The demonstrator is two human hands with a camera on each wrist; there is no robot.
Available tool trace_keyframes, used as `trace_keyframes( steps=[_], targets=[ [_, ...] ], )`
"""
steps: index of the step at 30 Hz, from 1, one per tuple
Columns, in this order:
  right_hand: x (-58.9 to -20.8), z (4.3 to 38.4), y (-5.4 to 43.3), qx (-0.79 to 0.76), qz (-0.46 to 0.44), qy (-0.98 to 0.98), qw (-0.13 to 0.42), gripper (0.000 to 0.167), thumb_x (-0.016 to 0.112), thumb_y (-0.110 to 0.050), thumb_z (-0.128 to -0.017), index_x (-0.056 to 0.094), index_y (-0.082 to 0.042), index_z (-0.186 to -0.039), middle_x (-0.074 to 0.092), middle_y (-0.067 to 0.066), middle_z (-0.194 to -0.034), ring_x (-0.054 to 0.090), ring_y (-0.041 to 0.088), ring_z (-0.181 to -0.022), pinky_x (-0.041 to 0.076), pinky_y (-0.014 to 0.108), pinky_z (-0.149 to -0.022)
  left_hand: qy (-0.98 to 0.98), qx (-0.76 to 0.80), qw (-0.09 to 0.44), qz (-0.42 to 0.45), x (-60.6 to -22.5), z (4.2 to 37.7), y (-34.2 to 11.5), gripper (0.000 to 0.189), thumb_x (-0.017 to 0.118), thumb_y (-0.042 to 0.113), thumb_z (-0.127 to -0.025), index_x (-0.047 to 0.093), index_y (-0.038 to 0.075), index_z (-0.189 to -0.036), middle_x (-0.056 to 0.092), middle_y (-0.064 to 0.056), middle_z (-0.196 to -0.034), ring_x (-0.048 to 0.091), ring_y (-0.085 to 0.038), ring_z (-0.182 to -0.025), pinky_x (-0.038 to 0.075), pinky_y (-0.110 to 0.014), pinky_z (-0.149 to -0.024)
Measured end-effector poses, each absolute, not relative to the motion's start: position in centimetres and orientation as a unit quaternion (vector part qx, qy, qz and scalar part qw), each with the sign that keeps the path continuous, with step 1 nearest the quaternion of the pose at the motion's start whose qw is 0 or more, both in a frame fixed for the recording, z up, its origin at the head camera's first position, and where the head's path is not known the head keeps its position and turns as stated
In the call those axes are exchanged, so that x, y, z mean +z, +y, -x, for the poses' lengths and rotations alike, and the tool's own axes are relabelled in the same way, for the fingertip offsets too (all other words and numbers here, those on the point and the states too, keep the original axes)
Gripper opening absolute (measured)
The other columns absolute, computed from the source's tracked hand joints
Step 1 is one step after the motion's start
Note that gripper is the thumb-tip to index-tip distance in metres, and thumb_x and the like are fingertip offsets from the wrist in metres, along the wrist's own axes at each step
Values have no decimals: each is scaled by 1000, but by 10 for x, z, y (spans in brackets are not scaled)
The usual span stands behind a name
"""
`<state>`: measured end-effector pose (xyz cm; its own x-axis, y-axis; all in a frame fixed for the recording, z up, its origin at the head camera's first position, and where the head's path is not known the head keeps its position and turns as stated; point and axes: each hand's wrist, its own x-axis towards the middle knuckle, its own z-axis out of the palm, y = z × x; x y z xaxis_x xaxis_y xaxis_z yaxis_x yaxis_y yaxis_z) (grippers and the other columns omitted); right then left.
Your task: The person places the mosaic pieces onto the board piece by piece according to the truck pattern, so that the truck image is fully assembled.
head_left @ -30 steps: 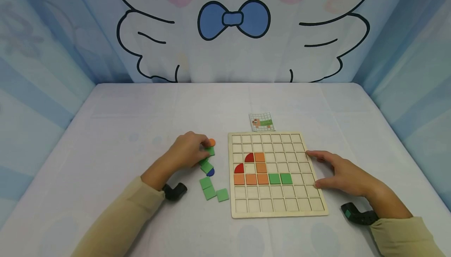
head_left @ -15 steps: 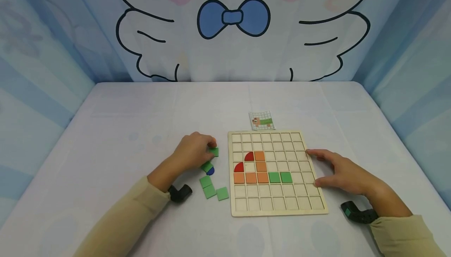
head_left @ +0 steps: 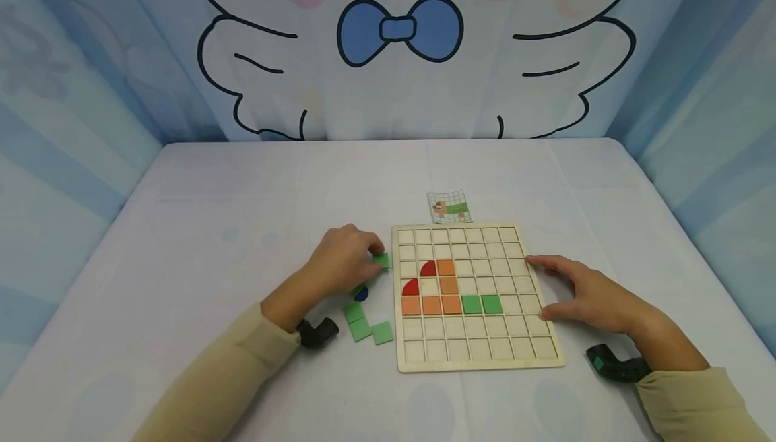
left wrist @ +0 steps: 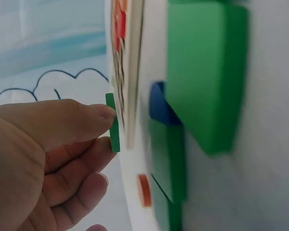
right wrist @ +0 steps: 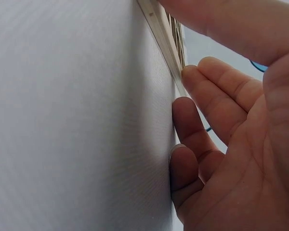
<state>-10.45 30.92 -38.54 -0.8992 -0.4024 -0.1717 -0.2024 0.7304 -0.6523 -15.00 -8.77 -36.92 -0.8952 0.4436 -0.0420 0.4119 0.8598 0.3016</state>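
Note:
My left hand (head_left: 341, 260) pinches a green square tile (left wrist: 114, 137) between thumb and fingertips, just left of the wooden grid board (head_left: 479, 368). Fingertips and thumb of my right hand (head_left: 600, 302) touch the board's right edge. On the grid lie two red quarter-round tiles, several orange squares (head_left: 431, 305) and two green squares (head_left: 492, 304) in a row after the orange ones. Left of the board are loose green squares (head_left: 382, 333) and a dark blue rounded piece (head_left: 362, 294), partly covered. An orange round piece (left wrist: 144, 190) shows in the left wrist view; my hand hides it from the head view.
A small pattern card (head_left: 450, 207) with a picture on a grid lies behind the board. A white cloth covers the table (head_left: 254, 179). Patterned curtains (head_left: 54, 125) stand at the back and both sides.
My left hand has moved right towards the board, carrying the green tile away from the loose pieces. My right hand has stayed at the board's right edge.

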Motion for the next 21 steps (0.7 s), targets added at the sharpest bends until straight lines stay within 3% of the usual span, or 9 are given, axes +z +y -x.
trace_keyframes(
  steps=[4,12,21],
  targets=[
    [-386,104,309,-326,164,918,154,85,85,-29,-80,42,-4,-149,40,24,-149,38,45,-134,32,57,-100,957,148,51,-245,-363,147,-77,20,78,25,-87,76,15,-104,72,5,-97,56,-16,-87,45,-40,-90],
    [-387,105,310,-330,164,916,157,86,85,-29,-80,41,-3,-150,40,25,-150,38,46,-134,32,59,-100,934,157,36,-318,-355,142,-50,21,76,25,-88,77,16,-107,73,7,-99,59,-17,-89,46,-40,-87],
    [-387,106,310,-326,166,918,154,86,85,-29,-79,42,-3,-149,41,25,-149,39,45,-134,32,59,-100,916,162,33,-364,-354,134,-24,20,76,30,-89,78,19,-105,69,11,-88,55,-11,-83,44,-34,-79]
  ],
)
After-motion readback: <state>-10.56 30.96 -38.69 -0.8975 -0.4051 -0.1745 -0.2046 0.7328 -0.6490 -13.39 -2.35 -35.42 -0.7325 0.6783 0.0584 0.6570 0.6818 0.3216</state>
